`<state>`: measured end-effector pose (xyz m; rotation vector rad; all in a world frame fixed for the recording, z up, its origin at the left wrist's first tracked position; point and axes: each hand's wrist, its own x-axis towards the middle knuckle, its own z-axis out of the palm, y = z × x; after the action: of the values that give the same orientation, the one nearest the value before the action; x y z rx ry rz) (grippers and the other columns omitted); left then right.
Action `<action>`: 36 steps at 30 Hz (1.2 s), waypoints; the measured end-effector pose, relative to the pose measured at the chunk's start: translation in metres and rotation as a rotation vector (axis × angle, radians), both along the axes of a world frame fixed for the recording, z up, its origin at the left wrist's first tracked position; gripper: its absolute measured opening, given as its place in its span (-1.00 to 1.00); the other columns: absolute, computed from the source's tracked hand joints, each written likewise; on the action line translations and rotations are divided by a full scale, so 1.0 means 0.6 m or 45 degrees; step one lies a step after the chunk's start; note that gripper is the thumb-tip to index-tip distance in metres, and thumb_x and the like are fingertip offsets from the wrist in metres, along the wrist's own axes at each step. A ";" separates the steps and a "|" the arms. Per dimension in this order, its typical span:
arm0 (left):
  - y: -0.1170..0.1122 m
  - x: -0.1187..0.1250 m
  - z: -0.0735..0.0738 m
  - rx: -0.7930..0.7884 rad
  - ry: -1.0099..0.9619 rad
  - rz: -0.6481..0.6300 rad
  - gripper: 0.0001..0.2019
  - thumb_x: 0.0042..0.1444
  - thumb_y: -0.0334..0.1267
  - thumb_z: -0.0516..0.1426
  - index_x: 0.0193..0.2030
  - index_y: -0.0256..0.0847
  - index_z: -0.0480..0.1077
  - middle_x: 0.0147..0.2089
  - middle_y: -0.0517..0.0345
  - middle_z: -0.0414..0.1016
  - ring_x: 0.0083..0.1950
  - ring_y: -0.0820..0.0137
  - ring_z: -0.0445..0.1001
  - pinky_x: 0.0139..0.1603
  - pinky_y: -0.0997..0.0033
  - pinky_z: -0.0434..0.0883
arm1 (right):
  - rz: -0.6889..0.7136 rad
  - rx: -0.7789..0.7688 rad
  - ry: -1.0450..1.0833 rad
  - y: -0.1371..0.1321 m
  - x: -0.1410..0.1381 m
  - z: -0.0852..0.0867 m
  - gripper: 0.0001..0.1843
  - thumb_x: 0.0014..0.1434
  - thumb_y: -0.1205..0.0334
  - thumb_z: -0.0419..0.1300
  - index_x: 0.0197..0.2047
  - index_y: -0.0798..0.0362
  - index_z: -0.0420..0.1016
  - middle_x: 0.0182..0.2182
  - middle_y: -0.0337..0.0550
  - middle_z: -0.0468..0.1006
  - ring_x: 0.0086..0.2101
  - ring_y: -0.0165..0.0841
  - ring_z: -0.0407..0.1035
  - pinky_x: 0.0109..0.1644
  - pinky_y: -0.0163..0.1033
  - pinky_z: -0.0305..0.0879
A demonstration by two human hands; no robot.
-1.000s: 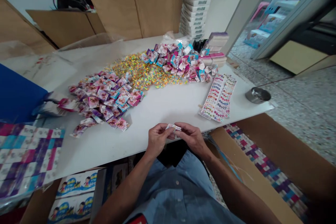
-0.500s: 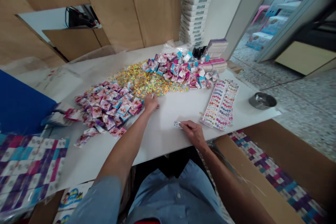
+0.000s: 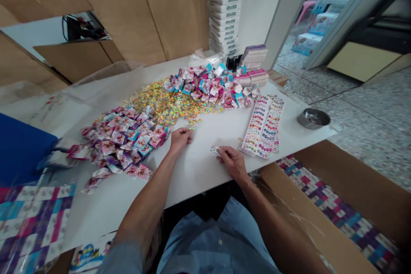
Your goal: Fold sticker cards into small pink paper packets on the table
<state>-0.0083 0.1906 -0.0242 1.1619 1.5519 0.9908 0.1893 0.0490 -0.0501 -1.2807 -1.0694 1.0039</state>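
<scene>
My right hand (image 3: 233,163) rested near the front edge of the white table (image 3: 199,180), and its fingers (image 3: 224,152) were closed on a small printed packet (image 3: 215,150). The packet was held low over the table, and its long axis pointed to the left and a little away from me, with the far end sticking out past my fingertips. My left hand (image 3: 180,140) was to the left of the packet, well apart from it, with curled fingers (image 3: 185,132); I cannot tell if they held some small thing. Just beyond them lay a few loose gold holographic pieces (image 3: 192,125), beside a wide spread of the same pieces (image 3: 163,102). A heap of pink and purple packets (image 3: 118,137) lay on my left, and another heap (image 3: 208,83) lay farther away. On the right were sticker sheets (image 3: 263,126) and a steel bowl (image 3: 313,118).
</scene>
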 end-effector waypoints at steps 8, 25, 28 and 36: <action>-0.139 0.013 0.013 -0.057 -0.407 -0.314 -0.64 -0.17 -0.06 0.41 -0.32 -0.28 0.52 0.01 -0.06 0.57 -0.25 0.40 0.56 -0.46 0.50 0.51 | -0.112 -0.123 0.124 0.041 -0.015 0.019 -0.58 0.12 -0.11 0.27 -0.18 0.09 0.63 -0.49 -0.17 0.60 -0.51 -0.34 0.46 -0.40 -0.26 0.43; -0.041 0.094 0.065 0.290 0.271 -0.452 -0.68 0.11 -0.02 0.23 -0.17 -0.24 0.57 -0.34 0.09 0.56 -0.42 0.38 0.47 -0.38 0.42 0.44 | -0.258 0.018 0.079 0.023 -0.005 0.007 -0.62 0.29 -0.07 0.14 -0.12 0.06 0.58 -0.54 -0.22 0.52 -0.50 -0.33 0.42 -0.35 -0.25 0.37; 0.036 0.156 0.084 0.656 0.656 -0.466 -0.74 0.17 -0.14 0.20 -0.07 -0.21 0.54 -0.04 -0.01 0.57 -0.34 0.38 0.50 -0.16 0.33 0.45 | -0.128 0.041 0.088 0.028 -0.005 0.008 -0.66 0.29 -0.06 0.16 -0.18 0.03 0.59 -0.54 -0.22 0.52 -0.49 -0.33 0.42 -0.36 -0.27 0.35; 0.177 0.327 0.061 0.696 1.082 -0.640 -0.74 0.28 -0.14 0.13 -0.01 -0.18 0.55 0.12 -0.14 0.47 0.06 0.10 0.50 -0.04 0.29 0.35 | -0.080 0.056 0.141 0.032 -0.005 0.013 -0.73 0.31 0.01 0.16 -0.22 -0.01 0.59 -0.51 -0.22 0.51 -0.48 -0.35 0.40 -0.38 -0.29 0.29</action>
<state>0.1877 0.2967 0.0124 2.4452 1.4781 0.5978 0.1862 0.0682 -0.0421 -1.2016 -0.9557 0.9869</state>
